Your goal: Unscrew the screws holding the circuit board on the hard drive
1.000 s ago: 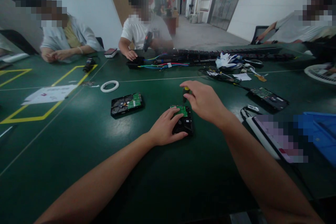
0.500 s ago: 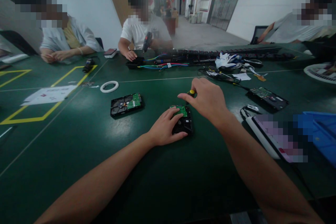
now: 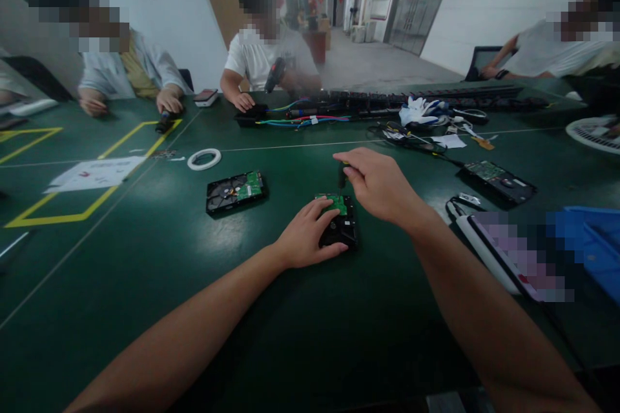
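My left hand [image 3: 310, 232] lies across a black hard drive [image 3: 347, 232] with a green circuit board, gripping it against the table, thumb on the near side and fingers over the board. Part of the drive is hidden under that hand. My right hand [image 3: 380, 184] is closed around the handle of a screwdriver [image 3: 341, 175], which stands nearly upright with its shaft pointing down at the board's far edge. The tip is too small to make out. To the left lies a second hard drive [image 3: 235, 193], board side up.
A third hard drive [image 3: 498, 182], a power bank with a phone [image 3: 518, 258] and a blue bin [image 3: 593, 248] are at right. White tape ring [image 3: 204, 159] lies left. Cables and white gloves [image 3: 420, 111] lie farther back. Co-workers sit across, one holding a power drill [image 3: 274, 74].
My right hand has shifted slightly left and turned, its thumb now folded in around the screwdriver. My left hand stays on the drive. A co-worker at left has reached to a dark tool.
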Action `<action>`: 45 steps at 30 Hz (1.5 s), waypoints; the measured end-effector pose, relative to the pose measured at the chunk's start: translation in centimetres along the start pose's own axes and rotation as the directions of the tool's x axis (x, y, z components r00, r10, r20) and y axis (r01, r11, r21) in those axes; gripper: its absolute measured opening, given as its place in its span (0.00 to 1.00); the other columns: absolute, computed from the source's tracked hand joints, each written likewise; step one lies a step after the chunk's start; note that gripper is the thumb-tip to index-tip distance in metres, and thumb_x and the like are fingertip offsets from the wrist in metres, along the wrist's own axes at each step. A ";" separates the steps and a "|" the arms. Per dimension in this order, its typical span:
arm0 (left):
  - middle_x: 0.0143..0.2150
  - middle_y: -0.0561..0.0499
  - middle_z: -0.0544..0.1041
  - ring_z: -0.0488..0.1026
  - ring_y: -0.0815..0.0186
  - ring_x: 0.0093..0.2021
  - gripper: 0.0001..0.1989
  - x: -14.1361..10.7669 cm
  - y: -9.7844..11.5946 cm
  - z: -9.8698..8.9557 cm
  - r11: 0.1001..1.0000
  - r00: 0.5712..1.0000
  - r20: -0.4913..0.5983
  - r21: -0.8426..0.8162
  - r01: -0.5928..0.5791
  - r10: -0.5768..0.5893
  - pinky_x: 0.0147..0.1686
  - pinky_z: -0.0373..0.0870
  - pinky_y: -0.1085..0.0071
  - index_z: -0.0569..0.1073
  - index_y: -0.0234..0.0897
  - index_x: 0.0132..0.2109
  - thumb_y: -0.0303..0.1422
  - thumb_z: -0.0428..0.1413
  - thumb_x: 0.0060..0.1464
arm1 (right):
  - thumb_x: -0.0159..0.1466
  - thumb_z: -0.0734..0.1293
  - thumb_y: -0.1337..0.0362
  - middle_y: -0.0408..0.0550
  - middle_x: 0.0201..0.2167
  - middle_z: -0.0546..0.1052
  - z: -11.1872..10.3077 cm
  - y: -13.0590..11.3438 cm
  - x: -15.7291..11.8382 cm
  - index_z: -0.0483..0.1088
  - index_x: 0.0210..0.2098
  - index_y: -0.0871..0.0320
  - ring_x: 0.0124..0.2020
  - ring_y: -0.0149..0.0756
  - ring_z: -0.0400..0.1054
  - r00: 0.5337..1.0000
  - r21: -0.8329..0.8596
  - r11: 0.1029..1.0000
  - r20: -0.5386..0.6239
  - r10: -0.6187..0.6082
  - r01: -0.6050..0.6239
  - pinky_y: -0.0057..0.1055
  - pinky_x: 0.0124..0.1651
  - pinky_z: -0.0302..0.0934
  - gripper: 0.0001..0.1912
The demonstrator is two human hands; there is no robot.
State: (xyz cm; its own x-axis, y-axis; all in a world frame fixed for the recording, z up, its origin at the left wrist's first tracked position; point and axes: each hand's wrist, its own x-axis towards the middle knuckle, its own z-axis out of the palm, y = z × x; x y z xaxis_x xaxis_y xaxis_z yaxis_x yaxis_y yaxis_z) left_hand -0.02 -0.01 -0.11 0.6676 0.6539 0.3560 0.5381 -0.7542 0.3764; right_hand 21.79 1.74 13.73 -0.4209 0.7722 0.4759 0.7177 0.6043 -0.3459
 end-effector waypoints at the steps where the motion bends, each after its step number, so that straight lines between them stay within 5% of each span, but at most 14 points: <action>1: 0.75 0.35 0.63 0.59 0.37 0.78 0.41 0.0 0.0 0.0 1.000 1.000 -0.001 0.002 0.000 0.000 0.76 0.61 0.36 0.66 0.40 0.73 0.58 0.63 0.64 | 0.72 0.61 0.73 0.60 0.60 0.82 0.0 0.1 0.0 0.77 0.62 0.62 0.61 0.51 0.75 1.000 -0.005 1.000 0.000 0.004 -0.004 0.49 0.67 0.66 0.23; 8: 0.75 0.35 0.64 0.60 0.37 0.77 0.41 0.0 0.0 -0.1 1.000 1.000 0.008 0.011 0.007 -0.007 0.75 0.62 0.37 0.65 0.40 0.73 0.58 0.62 0.64 | 0.71 0.61 0.74 0.56 0.57 0.83 0.0 0.3 0.0 0.76 0.57 0.56 0.56 0.49 0.77 0.998 -0.007 0.998 -0.009 0.068 -0.068 0.46 0.61 0.67 0.19; 13: 0.75 0.34 0.64 0.59 0.37 0.78 0.41 -0.1 0.0 -0.1 1.000 1.000 0.005 0.002 0.009 -0.009 0.75 0.61 0.36 0.65 0.40 0.74 0.58 0.63 0.64 | 0.72 0.71 0.61 0.53 0.45 0.82 0.0 -0.2 0.1 0.74 0.48 0.54 0.45 0.47 0.75 0.989 -0.133 0.981 -0.058 0.136 -0.143 0.42 0.49 0.65 0.07; 18: 0.76 0.36 0.63 0.59 0.36 0.78 0.42 -0.1 0.0 -0.1 1.000 1.000 0.005 -0.006 0.009 -0.009 0.75 0.61 0.34 0.65 0.42 0.74 0.58 0.63 0.63 | 0.70 0.75 0.51 0.52 0.40 0.80 0.1 -0.2 0.0 0.71 0.40 0.54 0.38 0.44 0.71 0.978 -0.224 0.955 -0.126 0.167 -0.192 0.38 0.41 0.59 0.15; 24: 0.75 0.34 0.64 0.59 0.37 0.78 0.41 0.0 -0.1 0.0 1.000 1.000 0.003 0.014 0.002 -0.002 0.76 0.61 0.37 0.66 0.39 0.73 0.58 0.62 0.64 | 0.72 0.71 0.64 0.55 0.47 0.81 0.0 -0.2 0.1 0.74 0.48 0.55 0.47 0.48 0.75 0.989 -0.149 0.979 -0.065 0.133 -0.141 0.41 0.49 0.64 0.05; 29: 0.75 0.35 0.64 0.60 0.37 0.77 0.41 0.0 -0.1 0.0 1.000 1.000 -0.005 -0.005 0.003 -0.003 0.75 0.61 0.35 0.65 0.42 0.73 0.58 0.63 0.64 | 0.73 0.61 0.73 0.58 0.59 0.80 0.4 0.3 0.0 0.74 0.60 0.57 0.57 0.50 0.75 0.997 -0.097 0.992 -0.008 0.081 -0.082 0.45 0.57 0.67 0.20; 33: 0.75 0.35 0.64 0.60 0.37 0.77 0.41 0.0 -0.1 0.0 1.000 1.000 -0.006 -0.009 0.002 -0.002 0.75 0.62 0.35 0.66 0.42 0.73 0.58 0.63 0.63 | 0.73 0.60 0.72 0.60 0.58 0.81 0.5 0.4 0.0 0.74 0.60 0.59 0.56 0.51 0.75 0.997 -0.098 0.992 -0.024 0.076 -0.078 0.47 0.57 0.67 0.19; 38: 0.75 0.35 0.64 0.60 0.37 0.77 0.41 -0.1 0.0 0.0 1.000 1.000 -0.005 -0.001 0.000 0.000 0.75 0.61 0.35 0.66 0.41 0.74 0.58 0.63 0.64 | 0.73 0.68 0.62 0.58 0.48 0.81 0.3 0.1 0.0 0.74 0.46 0.57 0.45 0.48 0.74 0.989 -0.165 0.977 -0.081 0.124 -0.136 0.42 0.47 0.64 0.06; 45: 0.75 0.35 0.63 0.58 0.37 0.78 0.42 -0.1 -0.2 0.0 1.000 1.000 0.001 0.007 0.001 -0.001 0.76 0.61 0.36 0.66 0.40 0.74 0.59 0.62 0.64 | 0.70 0.74 0.48 0.49 0.37 0.79 -0.1 -0.5 0.0 0.71 0.38 0.54 0.35 0.42 0.70 0.985 -0.217 0.961 -0.051 0.164 -0.171 0.38 0.39 0.57 0.18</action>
State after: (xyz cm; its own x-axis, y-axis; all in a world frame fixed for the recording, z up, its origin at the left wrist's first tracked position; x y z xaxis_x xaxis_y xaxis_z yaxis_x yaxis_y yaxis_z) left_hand -0.17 0.08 -0.24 0.6675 0.6545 0.3550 0.5424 -0.7540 0.3705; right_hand 21.47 1.40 13.98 -0.2690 0.8498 0.4533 0.8821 0.4064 -0.2383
